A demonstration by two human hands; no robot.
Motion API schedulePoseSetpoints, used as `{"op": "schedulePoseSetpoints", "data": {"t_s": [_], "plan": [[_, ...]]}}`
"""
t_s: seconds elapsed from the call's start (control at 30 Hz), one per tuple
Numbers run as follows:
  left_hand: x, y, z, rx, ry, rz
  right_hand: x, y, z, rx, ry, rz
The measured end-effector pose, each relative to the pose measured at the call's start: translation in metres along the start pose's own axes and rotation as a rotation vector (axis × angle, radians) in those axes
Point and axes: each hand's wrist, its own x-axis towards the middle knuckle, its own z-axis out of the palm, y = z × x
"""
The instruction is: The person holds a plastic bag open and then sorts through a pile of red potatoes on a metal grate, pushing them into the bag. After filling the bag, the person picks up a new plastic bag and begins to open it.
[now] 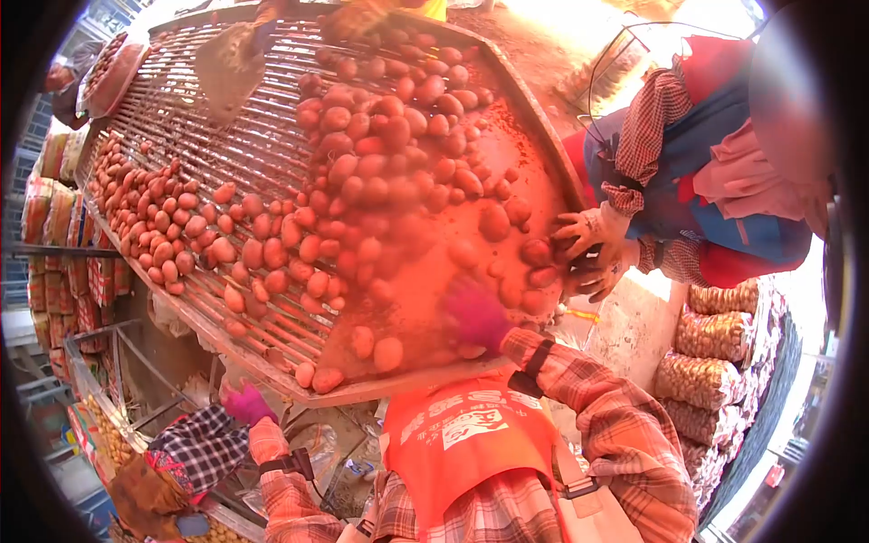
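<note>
My right hand, in a purple glove, is smeared by motion over the flat end of the sorting table. Around it lie several reddish potatoes, and more are heaped farther up. Lower left, my left hand wears a purple glove too. It stays just outside the table's near rim, fingers partly spread, with no potato in it. The slatted part carries a band of potatoes along its left side. Dust or blur veils the potatoes in the middle.
Across the right rim, a person in blue has both gloved hands at the potatoes. Other arms reach in at the top. Filled net sacks are stacked on the right, more sacks on the left. A metal frame stands lower left, near another person.
</note>
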Motion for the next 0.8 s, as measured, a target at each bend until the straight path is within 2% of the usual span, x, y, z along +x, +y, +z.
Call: {"op": "schedulePoseSetpoints", "data": {"t_s": [0.07, 0.1, 0.17, 0.2, 0.23, 0.27, 0.3, 0.33, 0.37, 0.4, 0.43, 0.47, 0.5, 0.57, 0.6, 0.63, 0.67, 0.7, 0.73, 0.8], "plan": [[-0.014, 0.081, -0.017, 0.443, -0.228, 0.012, -0.018, 0.032, -0.023, -0.144, 0.110, 0.090], [-0.024, 0.001, 0.042, 0.304, 0.097, 0.319, -0.028, 0.047, -0.041, -0.146, 0.100, 0.132], [-0.058, 0.054, 0.070, 0.216, -0.213, 0.403, -0.058, 0.082, -0.051, -0.142, 0.097, 0.168], [-0.084, 0.099, 0.070, 0.063, -0.356, 0.480, -0.074, 0.105, -0.040, -0.126, 0.080, 0.310], [-0.114, 0.130, 0.081, -0.036, -0.425, 0.412, -0.081, 0.118, -0.035, -0.111, 0.062, 0.451], [-0.136, 0.158, 0.085, 0.175, -0.511, 0.511, -0.080, 0.122, -0.038, -0.112, 0.072, 0.449], [-0.156, 0.186, 0.082, 0.394, -0.595, 0.606, -0.078, 0.123, -0.046, -0.158, 0.274, 0.314], [-0.179, 0.216, 0.078, 0.387, -0.603, 0.633, -0.073, 0.119, -0.058, -0.200, 0.472, 0.176], [-0.199, 0.245, 0.074, 0.383, -0.609, 0.658, -0.053, 0.091, -0.095, -0.138, 0.284, 0.136], [-0.210, 0.273, 0.066, 0.276, -0.708, 0.682, -0.029, 0.089, -0.095, -0.127, 0.289, 0.128], [-0.219, 0.294, 0.063, 0.171, -0.800, 0.697, -0.003, 0.089, -0.096, -0.078, 0.347, -0.053], [-0.230, 0.301, 0.074, 0.206, -0.845, 0.781, 0.026, 0.087, -0.095, -0.024, 0.404, -0.240], [-0.239, 0.308, 0.086, 0.243, -0.887, 0.862, 0.056, 0.075, -0.100, -0.013, 0.380, -0.267], [-0.248, 0.335, 0.102, -0.038, -1.029, 0.628, 0.122, 0.062, -0.091, -0.046, 0.405, -0.323], [-0.247, 0.339, 0.103, -0.014, -1.013, 0.615, 0.156, 0.061, -0.075, -0.090, 0.461, -0.347], [-0.243, 0.342, 0.103, -0.282, -1.021, 0.491, 0.182, 0.052, -0.066, -0.069, 0.476, -0.356], [-0.234, 0.344, 0.101, -0.554, -1.015, 0.366, 0.204, 0.043, -0.061, -0.042, 0.502, -0.267], [-0.212, 0.348, 0.100, -0.542, -0.776, 0.550, 0.218, 0.040, -0.055, -0.020, 0.524, -0.178], [-0.175, 0.350, 0.100, -0.523, -0.536, 0.717, 0.234, 0.042, -0.048, -0.010, 0.527, -0.185], [-0.104, 0.352, 0.070, -0.297, -0.553, 0.649, 0.256, 0.055, -0.032, 0.637, 0.217, -0.122]]}}
